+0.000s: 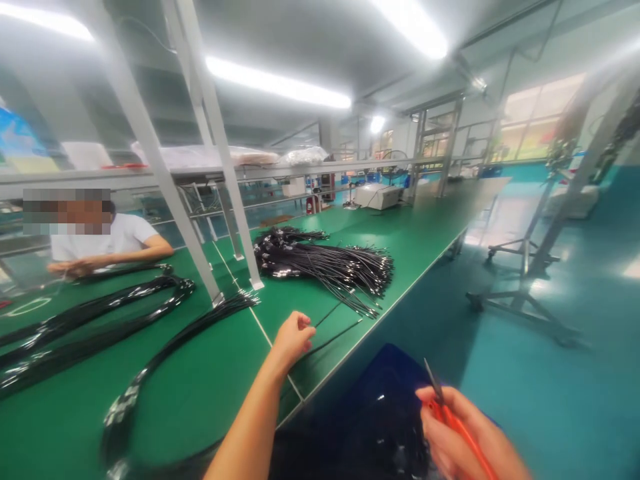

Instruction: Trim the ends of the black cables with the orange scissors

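Left hand (294, 337) is reaching out over the near edge of the green desk (200, 380), its fingers curled together and pinching the near end of a thin black cable (334, 339) that is lying flat on the desk and running away toward two o'clock. Right hand (465, 437) is sitting low at about five o'clock, off the desk and above a dark blue bin (380, 400), and its fingers are clamping around the orange handles of a pair of scissors (443, 403) whose dark blades are pointing up toward eleven o'clock. At about one o'clock from the left hand, a large heap of black cables (325, 263) with metal tips is spreading across the desk, its ends fanning toward the desk's right edge. Another bundle of black cables (165, 360) is curving from the foot of a grey frame post (165, 180) down toward seven o'clock, and two longer looped bundles (90, 320) are lying at about nine o'clock. Beyond them, at ten o'clock, a co-worker in a white shirt (107, 240) is sitting at the far side of the desk with both hands on a cable. A wheeled metal stand (520, 280) is standing on the teal floor at three o'clock, well apart from the desk.
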Tool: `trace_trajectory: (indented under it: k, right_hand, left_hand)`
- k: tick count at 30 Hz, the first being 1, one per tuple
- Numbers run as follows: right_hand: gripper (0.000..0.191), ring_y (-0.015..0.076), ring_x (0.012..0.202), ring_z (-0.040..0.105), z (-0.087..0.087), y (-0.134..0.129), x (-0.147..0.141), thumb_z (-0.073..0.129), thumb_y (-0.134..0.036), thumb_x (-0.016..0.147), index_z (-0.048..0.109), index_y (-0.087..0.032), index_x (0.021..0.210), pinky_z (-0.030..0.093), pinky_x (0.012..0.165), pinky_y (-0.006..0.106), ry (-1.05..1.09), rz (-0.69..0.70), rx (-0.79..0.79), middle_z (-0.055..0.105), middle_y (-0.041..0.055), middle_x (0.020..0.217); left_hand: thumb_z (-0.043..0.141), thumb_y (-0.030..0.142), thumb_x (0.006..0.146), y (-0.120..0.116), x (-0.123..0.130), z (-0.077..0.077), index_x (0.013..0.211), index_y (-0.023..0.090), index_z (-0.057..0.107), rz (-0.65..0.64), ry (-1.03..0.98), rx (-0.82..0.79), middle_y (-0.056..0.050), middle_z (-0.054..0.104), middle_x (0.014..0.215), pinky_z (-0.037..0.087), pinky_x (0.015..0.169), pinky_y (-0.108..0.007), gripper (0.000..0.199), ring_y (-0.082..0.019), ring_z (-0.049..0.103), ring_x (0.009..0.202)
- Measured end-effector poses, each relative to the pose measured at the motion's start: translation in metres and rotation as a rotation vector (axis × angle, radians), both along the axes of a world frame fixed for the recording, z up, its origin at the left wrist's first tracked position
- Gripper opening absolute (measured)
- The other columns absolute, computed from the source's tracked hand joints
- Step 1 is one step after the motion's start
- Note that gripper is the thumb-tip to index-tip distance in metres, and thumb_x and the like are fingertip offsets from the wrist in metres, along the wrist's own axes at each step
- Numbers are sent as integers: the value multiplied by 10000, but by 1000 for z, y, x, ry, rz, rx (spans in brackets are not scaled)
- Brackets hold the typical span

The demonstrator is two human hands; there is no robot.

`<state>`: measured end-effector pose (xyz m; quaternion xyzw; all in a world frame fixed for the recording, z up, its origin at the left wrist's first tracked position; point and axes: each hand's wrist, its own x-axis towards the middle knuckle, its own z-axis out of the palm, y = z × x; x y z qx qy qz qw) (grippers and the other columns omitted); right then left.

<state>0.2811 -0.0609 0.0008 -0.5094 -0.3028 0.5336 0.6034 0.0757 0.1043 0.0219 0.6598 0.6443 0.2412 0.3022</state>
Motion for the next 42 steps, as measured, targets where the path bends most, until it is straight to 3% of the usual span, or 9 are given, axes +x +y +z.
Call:
trace_trajectory:
  k: [5,9,11,16,19,25,30,35,42]
  right_hand:
    - [461,38,354,413,-4,3,-10,835,-483,555,583,-212,829,323,349,147,56,-41,59,505,-82,531]
    - [475,47,334,416,3,2,-14,816,-503,577,561,-204,843,348,343,169,55,-42,133,512,-88,533]
    - [458,58,362,443,11,-2,-13,820,-477,589,567,-204,856,378,366,178,60,-78,155,540,-79,559]
    - [383,104,510,553,35,-19,-18,820,-369,626,593,-222,897,463,497,218,112,-196,169,654,-23,706]
    - [367,112,543,576,42,-25,-25,821,-346,625,610,-223,900,483,552,236,158,-240,207,689,-4,738]
    - [410,88,477,568,39,-26,-33,862,-364,553,622,-201,843,451,485,202,192,-229,176,675,-23,658]
    - [378,86,481,580,35,-24,-35,860,-305,553,625,-198,829,454,488,188,200,-254,149,669,-31,635]
    - [354,85,434,557,31,-23,-35,841,-284,572,599,-194,815,441,443,183,180,-224,134,654,-38,598]
    - [345,110,457,570,23,-25,-38,808,-270,601,614,-175,870,460,467,211,373,-125,11,654,-14,610]
  left_hand:
    - [585,197,831,-29,36,54,1012,180,591,-275,-272,233,-6,636,859,491,667,-269,182,-143,598,715]
    - [558,205,793,-70,61,71,835,201,624,-376,-365,378,23,562,718,411,592,-249,79,-132,526,614]
    - [556,214,780,-90,64,65,769,192,628,-381,-487,349,19,535,702,392,552,-242,75,-124,512,576]
    - [675,307,717,-128,56,32,682,161,619,-428,-846,-124,30,549,584,363,532,-211,160,-97,450,527]
    - [739,377,661,-143,54,17,618,149,609,-395,-954,-240,25,563,568,349,547,-214,267,-83,389,513]
    - [756,332,626,-156,58,10,565,157,553,-295,-922,-239,67,458,491,319,524,-204,275,-73,321,480]
    - [691,265,654,-160,58,7,571,152,563,-264,-812,-153,36,509,539,310,521,-211,190,-96,381,516]
    - [661,292,710,-161,54,-8,631,152,622,-281,-692,-35,6,573,581,314,523,-224,165,-116,441,537]
    - [675,495,741,-161,53,-8,671,179,514,-305,-950,-182,35,556,559,309,466,-188,362,-66,367,452]
